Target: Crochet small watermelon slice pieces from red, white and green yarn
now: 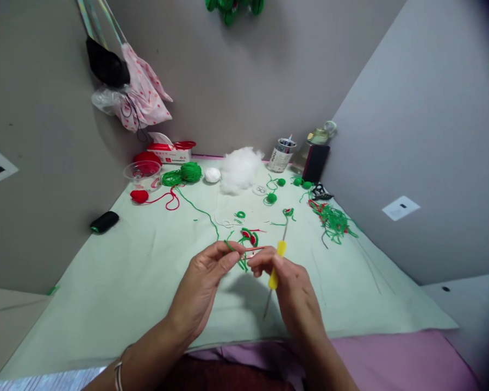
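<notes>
Thumb and index finger of my left hand are pinched together on green yarn, with loose green ends hanging below the fingertips. A thin red strand stretches between the fingertips of both hands. My right hand is closed around a crochet hook with a yellow handle; its metal shaft shows above and below the handle. Whether the right fingertips also grip the red strand I cannot tell. Just beyond the fingers lie small red and green crocheted pieces, partly behind the hands.
Toward the back are a green yarn ball, white stuffing, a pen can and a phone. Green and red yarn scraps lie right. A black thread spool and a clear plastic tub stand left.
</notes>
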A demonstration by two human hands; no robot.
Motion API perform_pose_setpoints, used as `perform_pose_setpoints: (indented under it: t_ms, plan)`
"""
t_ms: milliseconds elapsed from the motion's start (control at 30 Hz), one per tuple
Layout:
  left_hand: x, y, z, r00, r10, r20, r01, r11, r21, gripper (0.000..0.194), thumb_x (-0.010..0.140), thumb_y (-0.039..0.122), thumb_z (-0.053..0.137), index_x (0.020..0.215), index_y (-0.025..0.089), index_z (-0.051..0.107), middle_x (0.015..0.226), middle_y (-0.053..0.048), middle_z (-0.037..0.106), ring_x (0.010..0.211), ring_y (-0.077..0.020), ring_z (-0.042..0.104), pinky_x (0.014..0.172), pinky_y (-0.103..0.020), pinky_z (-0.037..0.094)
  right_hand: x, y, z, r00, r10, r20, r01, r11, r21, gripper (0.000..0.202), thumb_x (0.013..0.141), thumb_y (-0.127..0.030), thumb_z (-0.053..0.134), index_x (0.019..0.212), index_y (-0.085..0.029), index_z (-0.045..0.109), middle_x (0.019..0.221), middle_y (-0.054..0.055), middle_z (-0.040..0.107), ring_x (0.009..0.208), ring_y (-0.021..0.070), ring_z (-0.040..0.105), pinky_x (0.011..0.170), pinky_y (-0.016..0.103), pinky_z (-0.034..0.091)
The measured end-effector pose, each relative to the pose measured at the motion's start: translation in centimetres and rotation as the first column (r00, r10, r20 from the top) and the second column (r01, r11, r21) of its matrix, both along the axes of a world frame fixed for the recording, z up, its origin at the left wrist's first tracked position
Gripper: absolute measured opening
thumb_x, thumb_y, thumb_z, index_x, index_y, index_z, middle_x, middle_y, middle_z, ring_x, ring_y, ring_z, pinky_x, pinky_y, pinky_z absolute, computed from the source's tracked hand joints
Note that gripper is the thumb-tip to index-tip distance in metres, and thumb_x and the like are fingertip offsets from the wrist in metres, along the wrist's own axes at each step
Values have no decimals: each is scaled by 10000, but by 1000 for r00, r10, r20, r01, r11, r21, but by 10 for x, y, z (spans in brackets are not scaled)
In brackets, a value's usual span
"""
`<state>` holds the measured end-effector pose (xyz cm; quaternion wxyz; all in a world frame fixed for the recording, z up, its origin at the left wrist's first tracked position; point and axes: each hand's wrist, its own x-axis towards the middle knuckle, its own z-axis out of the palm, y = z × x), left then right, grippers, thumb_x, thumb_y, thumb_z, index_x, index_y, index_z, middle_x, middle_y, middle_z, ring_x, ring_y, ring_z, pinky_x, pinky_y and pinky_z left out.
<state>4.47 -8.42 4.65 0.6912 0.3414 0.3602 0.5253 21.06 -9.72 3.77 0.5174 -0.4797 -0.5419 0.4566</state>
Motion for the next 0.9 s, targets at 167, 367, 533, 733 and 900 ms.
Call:
perform_pose_setpoints:
  t_ms: [167, 367, 533, 733, 900]
  plan:
    - [-3, 5, -7, 994, 52, -100, -47, 997, 56, 79, 825, 295, 827, 880, 238, 829, 741, 15, 661, 752, -140, 571, 786, -269, 459, 11, -4, -3, 991, -112, -73, 118, 990, 82, 506, 1061, -511, 455, 784, -198, 741, 609, 5, 545, 572, 142, 465, 555, 291, 362]
    - [2, 5, -6, 986, -80, -147, 93, 992, 81, 354, 768, 265, 849, 1118, 227, 810, 706, 38, 617, 624, -125, 572, 652, -273, 476, -1, -10, 10, 994, -32, 108, -13, 921, 389, 96, 995, -227, 650, 984, -250, 743, 832, 23, 733, 736, 164, 656, 670, 294, 511]
    - [-2, 6, -4, 967, -161, -199, 180, 981, 78, 404, 762, 246, 836, 1162, 197, 795, 681, 34, 625, 619, -121, 553, 644, -266, 461, -2, -10, 11, 839, -229, 494, -163, 760, 629, 205, 961, -57, 590, 1031, -217, 697, 851, 48, 745, 751, 181, 653, 692, 313, 513]
    - [-14, 7, -3, 929, -257, -268, 289, 953, 90, 295, 791, 204, 811, 1083, 239, 830, 736, 15, 674, 689, -135, 576, 706, -281, 468, 6, -8, 6, 975, -41, 217, -20, 962, 272, 218, 1032, -277, 557, 847, -215, 653, 731, 1, 623, 673, 151, 571, 635, 284, 447]
    - [-19, 11, -2, 916, -319, -243, 352, 930, 109, 250, 822, 212, 795, 1062, 266, 837, 759, 7, 684, 710, -142, 596, 714, -284, 470, 5, -2, -2, 964, 75, -256, -78, 997, -2, 309, 976, -429, 649, 768, -201, 652, 638, -24, 536, 613, 137, 481, 626, 279, 412]
